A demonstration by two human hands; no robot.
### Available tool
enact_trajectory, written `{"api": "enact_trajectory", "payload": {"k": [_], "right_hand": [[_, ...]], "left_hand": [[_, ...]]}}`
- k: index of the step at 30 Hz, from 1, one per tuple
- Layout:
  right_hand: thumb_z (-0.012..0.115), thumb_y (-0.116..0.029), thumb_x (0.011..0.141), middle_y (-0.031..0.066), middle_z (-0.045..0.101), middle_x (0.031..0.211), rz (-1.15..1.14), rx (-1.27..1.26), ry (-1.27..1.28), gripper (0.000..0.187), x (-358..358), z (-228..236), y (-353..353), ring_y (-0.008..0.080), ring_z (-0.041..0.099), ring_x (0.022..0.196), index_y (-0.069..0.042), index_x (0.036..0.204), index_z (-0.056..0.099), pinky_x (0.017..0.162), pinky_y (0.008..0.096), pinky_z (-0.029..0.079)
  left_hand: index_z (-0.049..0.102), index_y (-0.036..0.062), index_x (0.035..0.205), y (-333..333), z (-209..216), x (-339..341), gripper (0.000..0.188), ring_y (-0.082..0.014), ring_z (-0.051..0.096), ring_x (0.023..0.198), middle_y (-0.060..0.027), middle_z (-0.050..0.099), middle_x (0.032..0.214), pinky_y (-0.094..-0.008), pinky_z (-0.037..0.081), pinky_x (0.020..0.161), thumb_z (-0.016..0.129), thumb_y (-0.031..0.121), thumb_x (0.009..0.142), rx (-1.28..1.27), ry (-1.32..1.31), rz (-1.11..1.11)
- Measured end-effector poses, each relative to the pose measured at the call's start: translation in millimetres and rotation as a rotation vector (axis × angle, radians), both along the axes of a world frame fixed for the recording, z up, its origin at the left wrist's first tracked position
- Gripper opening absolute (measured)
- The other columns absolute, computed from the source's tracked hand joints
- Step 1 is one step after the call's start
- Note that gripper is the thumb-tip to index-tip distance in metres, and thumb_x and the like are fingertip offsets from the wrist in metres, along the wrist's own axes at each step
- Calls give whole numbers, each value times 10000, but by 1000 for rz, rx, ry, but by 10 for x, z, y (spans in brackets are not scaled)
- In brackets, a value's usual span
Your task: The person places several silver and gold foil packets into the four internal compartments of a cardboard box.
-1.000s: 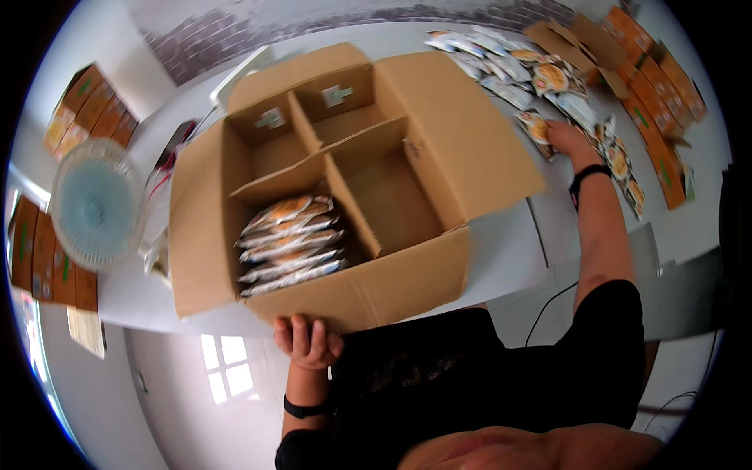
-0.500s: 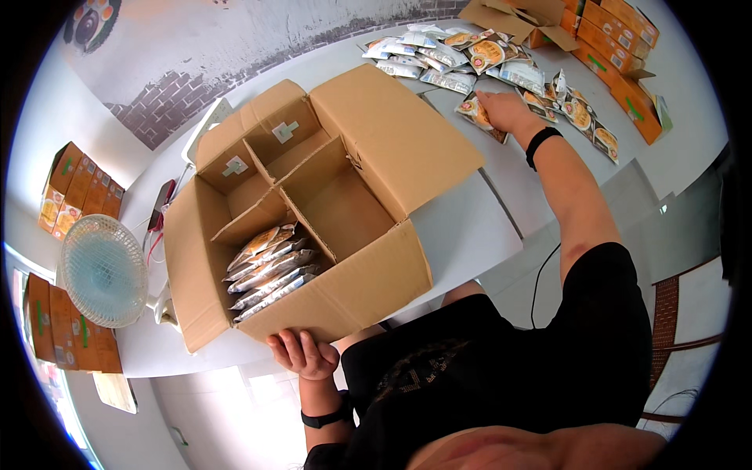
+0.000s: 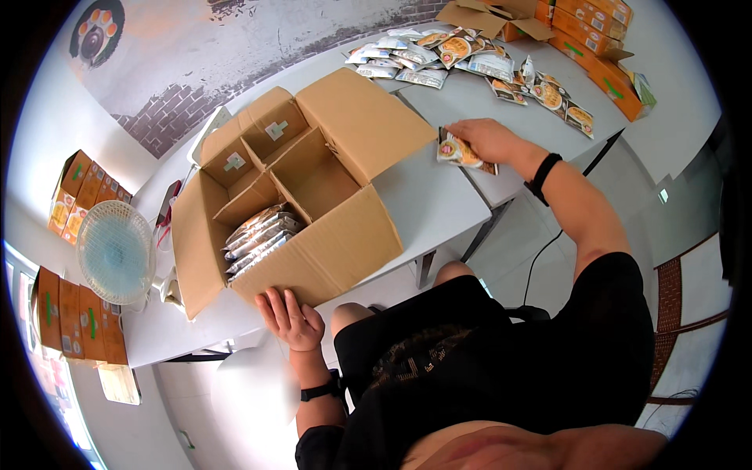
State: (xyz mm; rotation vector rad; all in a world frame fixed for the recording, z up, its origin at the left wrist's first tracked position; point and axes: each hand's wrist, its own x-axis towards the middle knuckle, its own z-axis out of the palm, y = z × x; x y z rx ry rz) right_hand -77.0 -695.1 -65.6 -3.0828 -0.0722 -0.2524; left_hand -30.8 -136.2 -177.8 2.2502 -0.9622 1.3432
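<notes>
One packet [image 3: 457,153] sits gripped in my right hand [image 3: 491,141] at the box's [image 3: 325,254] three o'clock; my left hand [image 3: 294,323], fingers parted, rests against its near side at six.

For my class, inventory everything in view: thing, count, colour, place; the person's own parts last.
Open four-compartment cardboard carton: one, brown, left of centre.
Flat shiny packets: several, silver and orange, in the carton's near-left compartment.
Flat printed packet: one, orange and white, right of the carton.
Heaped flat packets: many, white and orange, table's far side.
Smooth table: at least one, white, centre.
Rectangular boxes: many, orange, left and far right.
Smaller open cardboard box: one, brown, behind the heap.
Round fan: one, pale blue, left.
Cloth garments: at least one, black, on the person.
Narrow wristbands: two, black, wrists.
Left hand: one, at the carton's near edge.
Right hand: one, on the printed packet.
</notes>
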Motion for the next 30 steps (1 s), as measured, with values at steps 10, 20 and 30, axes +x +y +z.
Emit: {"api": "enact_trajectory", "payload": {"k": [10, 20, 30], "right_hand": [[566, -132, 950, 80, 626, 1401, 225, -26, -72, 421, -303, -70, 754, 264, 559, 1350, -144, 1363, 644, 1118, 457, 410], [582, -334, 1025, 158, 579, 1459, 232, 226, -259, 398, -249, -36, 1380, 320, 526, 1369, -59, 1302, 654, 1164, 537, 371], [599, -549, 960, 197, 409, 1616, 258, -22, -120, 778, -499, -142, 1871, 371, 353, 1518, -26, 1522, 473, 1205, 606, 290]], "left_hand": [[539, 7, 1455, -22, 117, -73, 521, -517, 326, 1501, -249, 449, 1584, -617, 290, 1218, 515, 42, 937, -31, 58, -25], [557, 51, 1456, -100, 493, -405, 550, -388, 347, 1535, -177, 464, 1600, -606, 158, 1256, 599, 82, 908, 79, 137, 166], [661, 70, 1332, -717, 1034, -671, 466, -362, 438, 1484, -158, 538, 1533, -563, 215, 1256, 678, 116, 869, 158, 268, -162]]}}
